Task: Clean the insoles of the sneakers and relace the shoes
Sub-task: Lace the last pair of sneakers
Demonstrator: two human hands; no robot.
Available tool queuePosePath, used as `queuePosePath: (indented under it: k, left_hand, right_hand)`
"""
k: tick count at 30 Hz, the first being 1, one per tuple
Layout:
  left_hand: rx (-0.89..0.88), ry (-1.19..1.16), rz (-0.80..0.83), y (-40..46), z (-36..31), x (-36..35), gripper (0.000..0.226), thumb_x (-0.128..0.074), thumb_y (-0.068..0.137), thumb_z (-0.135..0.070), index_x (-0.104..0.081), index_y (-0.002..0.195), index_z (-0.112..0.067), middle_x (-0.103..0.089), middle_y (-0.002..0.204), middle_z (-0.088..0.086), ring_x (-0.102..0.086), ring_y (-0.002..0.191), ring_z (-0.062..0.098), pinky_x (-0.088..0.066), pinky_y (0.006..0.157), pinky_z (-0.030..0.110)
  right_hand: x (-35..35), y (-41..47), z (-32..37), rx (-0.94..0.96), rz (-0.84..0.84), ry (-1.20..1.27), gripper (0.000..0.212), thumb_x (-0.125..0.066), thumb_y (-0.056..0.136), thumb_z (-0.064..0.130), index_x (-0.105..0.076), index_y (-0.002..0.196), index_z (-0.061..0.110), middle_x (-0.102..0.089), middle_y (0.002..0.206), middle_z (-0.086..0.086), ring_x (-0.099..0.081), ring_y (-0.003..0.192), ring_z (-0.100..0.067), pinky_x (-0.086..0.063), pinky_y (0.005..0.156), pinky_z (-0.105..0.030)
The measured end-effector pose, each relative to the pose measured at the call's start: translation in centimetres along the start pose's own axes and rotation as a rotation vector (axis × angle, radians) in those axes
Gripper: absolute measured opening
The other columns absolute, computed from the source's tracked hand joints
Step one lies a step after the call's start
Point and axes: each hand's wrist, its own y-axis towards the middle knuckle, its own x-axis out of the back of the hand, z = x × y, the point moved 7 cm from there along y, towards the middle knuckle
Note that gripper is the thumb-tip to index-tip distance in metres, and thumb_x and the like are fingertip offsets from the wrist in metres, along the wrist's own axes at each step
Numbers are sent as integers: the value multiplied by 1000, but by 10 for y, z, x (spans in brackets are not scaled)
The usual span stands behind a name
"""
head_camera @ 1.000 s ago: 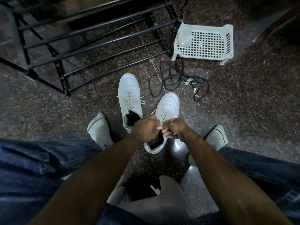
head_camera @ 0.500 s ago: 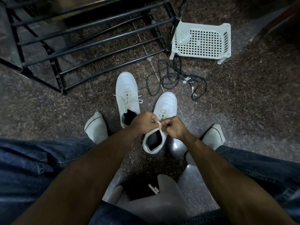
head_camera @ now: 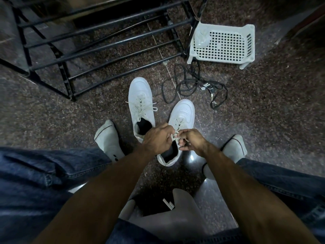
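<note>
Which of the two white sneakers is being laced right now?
The right-hand sneaker: both hands pinch its lace. The left-hand sneaker lies untouched.

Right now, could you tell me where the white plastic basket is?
Head view, upper right: the white plastic basket sits on the floor beside the black rack, beyond the black cord.

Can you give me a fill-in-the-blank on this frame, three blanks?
1. Both hands pinch the lace of the sneaker on the person's ____ side.
2. The other sneaker is already ____.
3. The black cord lies on the floor in front of the white ____.

Missing words: right; laced; basket
</note>
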Motion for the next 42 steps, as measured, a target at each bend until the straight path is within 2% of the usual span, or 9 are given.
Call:
queuePosePath:
  k: [10, 15, 19, 22, 24, 29, 35, 38, 42]
  left_hand:
    - [95, 138, 139, 14, -9, 4, 17, -61, 86, -31, -69, 98, -25, -68, 106, -2, -61, 101, 22, -47, 82, 31]
    - [349, -148, 486, 21, -4, 1, 16, -69, 78, -31, -66, 80, -15, -70, 77, 5, -69, 72, 24, -57, 66, 32]
    - [527, -406, 611, 10, -4, -6, 15, -54, 94, -24, -55, 95, -9, -64, 64, 11, -64, 49, 22, -51, 50, 26]
    - [546, -409, 583, 4, 10, -5, 14, -50, 98, -22, -55, 101, -9, -65, 65, 10, -64, 51, 21, -53, 52, 26]
    - [565, -333, 523, 0, 23, -1, 16, -53, 96, -18, -60, 95, -4, -68, 65, 11, -66, 52, 23, -56, 56, 31]
    - [450, 15, 331, -5, 19, 5, 15, -55, 82, -27, -62, 92, -19, -73, 86, 6, -70, 78, 26, -56, 79, 38]
    - [280, 179, 16, -24, 28, 38, 23, -53, 88, -22, -52, 110, -19, -62, 114, 5, -59, 104, 33, -50, 79, 40]
    - [358, 327, 196, -36, 48, 24, 43, -54, 90, -31, -48, 129, -15, -51, 133, 10, -46, 126, 31, -44, 96, 45]
    - [391, 299, 383, -42, 64, 4, 64, -55, 92, -39, -30, 146, -15, -37, 150, 8, -31, 141, 29, -36, 105, 48]
  right_hand:
    - [3, -4, 6, 80, 27, -117, 14, -58, 88, -1, -66, 86, 10, -64, 63, -6, -60, 61, -16, -54, 65, -30]
    - [5, -10, 17, 151, 98, -314, 26, -49, 93, -4, -67, 93, 14, -73, 71, -3, -67, 62, -11, -55, 63, -27]
    - [3, -11, 30, 179, 52, -419, 29, -42, 91, -9, -67, 98, 5, -68, 69, -8, -62, 48, -11, -50, 47, -21]
    - [21, -11, 38, 257, -202, -826, 24, -50, 82, 8, -72, 82, 18, -73, 77, -5, -69, 68, -21, -56, 70, -32]
    - [31, -19, 35, 236, -348, -1133, 21, -54, 79, 24, -72, 91, 21, -72, 99, -3, -67, 93, -28, -54, 84, -35]
    - [21, -20, 33, 208, -369, -1363, 25, -52, 84, 25, -64, 105, 17, -67, 108, -8, -64, 98, -31, -49, 83, -39]
    - [-25, -55, 36, 593, -314, -1429, 33, -42, 93, 38, -55, 114, 15, -55, 113, -5, -57, 102, -27, -49, 80, -37]
    - [-64, -55, 1, 565, -60, -1520, 43, -44, 92, 50, -63, 109, 16, -62, 114, -7, -60, 105, -30, -48, 84, -37]
    - [-77, -33, -44, 248, -14, -1476, 48, -52, 87, 59, -59, 112, 18, -62, 118, -10, -54, 115, -31, -35, 98, -45]
